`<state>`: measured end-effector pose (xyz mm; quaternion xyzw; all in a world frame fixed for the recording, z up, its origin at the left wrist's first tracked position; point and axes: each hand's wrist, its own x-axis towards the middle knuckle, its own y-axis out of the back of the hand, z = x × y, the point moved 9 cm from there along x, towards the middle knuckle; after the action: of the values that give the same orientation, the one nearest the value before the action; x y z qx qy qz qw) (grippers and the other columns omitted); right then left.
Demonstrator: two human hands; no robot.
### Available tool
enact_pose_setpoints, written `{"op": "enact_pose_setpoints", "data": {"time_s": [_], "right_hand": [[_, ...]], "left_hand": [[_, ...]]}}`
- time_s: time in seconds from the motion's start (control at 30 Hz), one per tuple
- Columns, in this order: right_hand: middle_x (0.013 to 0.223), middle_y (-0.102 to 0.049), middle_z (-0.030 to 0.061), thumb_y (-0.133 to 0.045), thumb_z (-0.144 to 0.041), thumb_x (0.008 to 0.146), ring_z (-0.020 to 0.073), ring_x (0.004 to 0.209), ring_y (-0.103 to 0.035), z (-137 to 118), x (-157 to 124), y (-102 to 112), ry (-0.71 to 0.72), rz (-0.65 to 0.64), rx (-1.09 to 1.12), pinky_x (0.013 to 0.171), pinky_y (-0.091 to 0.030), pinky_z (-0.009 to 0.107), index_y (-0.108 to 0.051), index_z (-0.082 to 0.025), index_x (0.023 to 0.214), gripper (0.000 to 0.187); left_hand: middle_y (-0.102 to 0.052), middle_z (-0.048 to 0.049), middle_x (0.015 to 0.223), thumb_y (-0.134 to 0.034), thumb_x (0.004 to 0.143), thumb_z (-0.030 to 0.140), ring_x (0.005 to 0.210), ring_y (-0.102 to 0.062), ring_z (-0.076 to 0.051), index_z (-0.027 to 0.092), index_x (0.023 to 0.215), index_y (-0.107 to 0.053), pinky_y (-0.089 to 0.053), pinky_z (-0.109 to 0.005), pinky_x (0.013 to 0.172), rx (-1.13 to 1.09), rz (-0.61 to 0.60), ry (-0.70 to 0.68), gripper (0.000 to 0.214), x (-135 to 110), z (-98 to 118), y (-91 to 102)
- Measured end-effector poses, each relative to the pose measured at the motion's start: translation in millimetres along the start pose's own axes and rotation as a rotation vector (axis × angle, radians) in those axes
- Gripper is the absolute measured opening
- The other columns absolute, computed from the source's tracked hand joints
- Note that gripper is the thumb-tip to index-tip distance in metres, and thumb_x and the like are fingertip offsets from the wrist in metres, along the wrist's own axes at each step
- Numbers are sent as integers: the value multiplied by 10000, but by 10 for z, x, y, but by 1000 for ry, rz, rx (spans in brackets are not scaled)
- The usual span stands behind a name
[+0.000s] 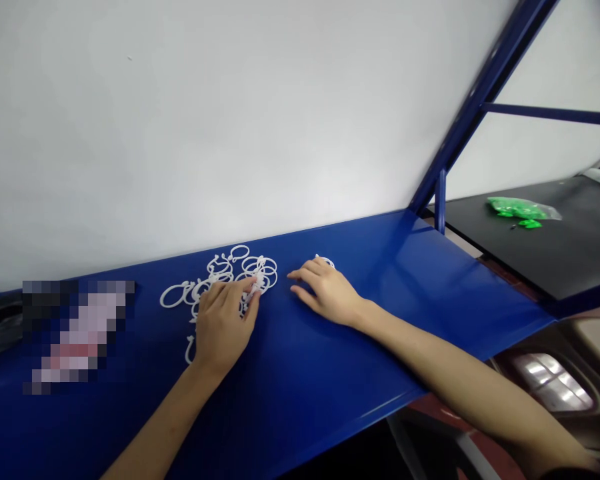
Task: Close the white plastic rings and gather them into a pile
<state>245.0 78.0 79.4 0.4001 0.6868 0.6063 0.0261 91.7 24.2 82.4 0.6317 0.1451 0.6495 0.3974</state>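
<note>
A loose cluster of thin white plastic rings [261, 265] with small knobbed ends, like shower curtain rings, lies on the blue table [380, 267]. My left hand [224, 320] reaches over the cluster, thumb and forefinger closed on one of the rings at its right side. The hand covers some of the rings beneath it. To the right, my right hand [327, 290] rests palm down on the table, its fingers apart and slightly bent. Another white ring [327, 259] shows just behind the right hand's knuckles, partly hidden by them.
A dark plastic bag [3, 323] and a blurred-out patch lie at the table's left. The white wall [230, 133] stands behind. A blue metal frame [440, 200] rises at the right, beside a black table [500, 247] holding a clear bag of green pieces [520, 208].
</note>
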Motion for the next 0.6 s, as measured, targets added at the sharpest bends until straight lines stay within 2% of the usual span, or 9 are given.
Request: {"op": "enact_pose_setpoints", "data": {"time_s": [0.17,0.33,0.43,0.6], "right_hand": [[1039,-663,109,-559,-271,985,226,968,-591,-142,-27,-159,33,-94,141,888,-524,387,-580,-131,1267,315],[1069,-655,97,-577,-244,973,211,996,-617,-126,-47,-182,-18,-86,304,893,-535,363,-475,-142,1372,424],[1069,-649,86,-548,-233,988,201,981,-623,-119,-49,-190,-27,-89,331,869,-535,349,-515,-181,1317,335],[976,-640,59,-514,-209,1003,173,871,-624,-88,-45,-209,-34,-83,328,780,-524,296,-597,-174,1137,161]], "left_hand": [[-712,-28,890,-594,931,205,854,-664,-203,198,1101,-618,-499,-373,854,-101,-14,-74,172,-4,115,-14],[-712,-10,934,-605,931,176,867,-657,-161,212,1127,-598,-524,-317,856,-292,-60,-169,199,-26,254,-24],[-712,-9,962,-584,943,159,897,-657,-148,218,1115,-591,-531,-291,869,-360,-97,-170,182,-29,285,-37],[-697,-26,982,-528,967,156,891,-668,-151,212,1154,-580,-543,-287,851,-312,-85,-126,202,-48,225,-61]]}}
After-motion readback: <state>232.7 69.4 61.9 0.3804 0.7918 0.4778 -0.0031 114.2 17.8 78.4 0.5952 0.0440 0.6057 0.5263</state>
